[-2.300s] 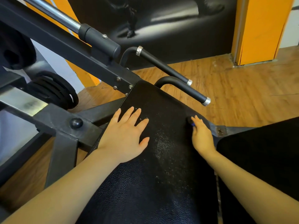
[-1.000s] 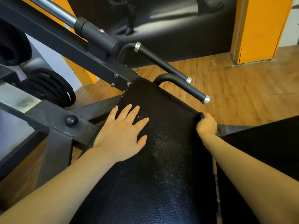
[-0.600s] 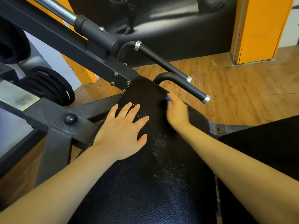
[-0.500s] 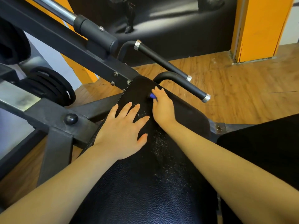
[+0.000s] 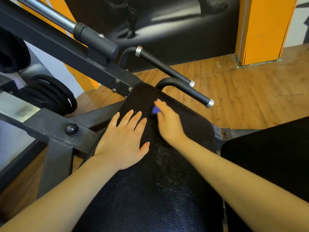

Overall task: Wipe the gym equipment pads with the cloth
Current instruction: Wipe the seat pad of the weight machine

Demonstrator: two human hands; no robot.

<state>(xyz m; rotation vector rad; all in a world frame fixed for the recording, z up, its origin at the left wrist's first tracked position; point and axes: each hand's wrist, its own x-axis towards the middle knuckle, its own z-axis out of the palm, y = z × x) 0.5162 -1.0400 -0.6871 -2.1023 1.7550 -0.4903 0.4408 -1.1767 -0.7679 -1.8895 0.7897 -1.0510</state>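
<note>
A long black padded bench pad (image 5: 158,190) runs from the bottom of the view up to the machine frame. My left hand (image 5: 123,139) lies flat on its left side with fingers spread. My right hand (image 5: 168,124), blurred by motion, presses a small blue cloth (image 5: 155,110) onto the upper part of the pad; only a corner of the cloth shows from under the fingers. White specks mark the pad below my right wrist. A second black pad (image 5: 270,158) lies at the right.
A black steel frame (image 5: 55,138) with a chrome bar (image 5: 50,14) crosses the left side. Two black handles (image 5: 187,91) with silver end caps stick out past the pad's top. Weight plates (image 5: 50,96) hang at the left. Wooden floor (image 5: 250,91) and an orange pillar (image 5: 262,29) lie beyond.
My right hand swept with the cloth from the pad's right edge across to its upper middle, next to my left hand. My left hand stayed flat in place.
</note>
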